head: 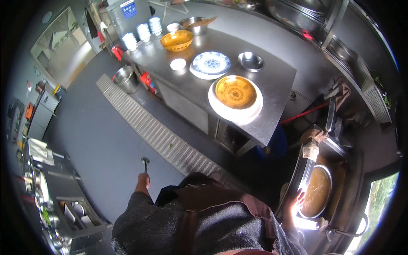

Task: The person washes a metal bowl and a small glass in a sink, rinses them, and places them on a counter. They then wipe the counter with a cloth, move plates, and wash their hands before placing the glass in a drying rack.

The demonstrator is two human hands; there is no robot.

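Observation:
My left hand hangs over the grey floor, closed around the thin handle of a metal utensil. Its dark head is small and points away from me; whether it is a ladle cannot be told. On the other side, my right hand is at the metal rim of a sink, fingers spread and nothing seen in them. Strong light washes over the palm. Right beside those fingers, a round metal basin inside the sink holds cloudy brown liquid.
A steel table ahead carries a yellow patterned plate on white dishes, a blue-and-white plate, a steel bowl, a yellow bowl and stacked bowls. A drain grate crosses the floor; a steel bucket stands beside it.

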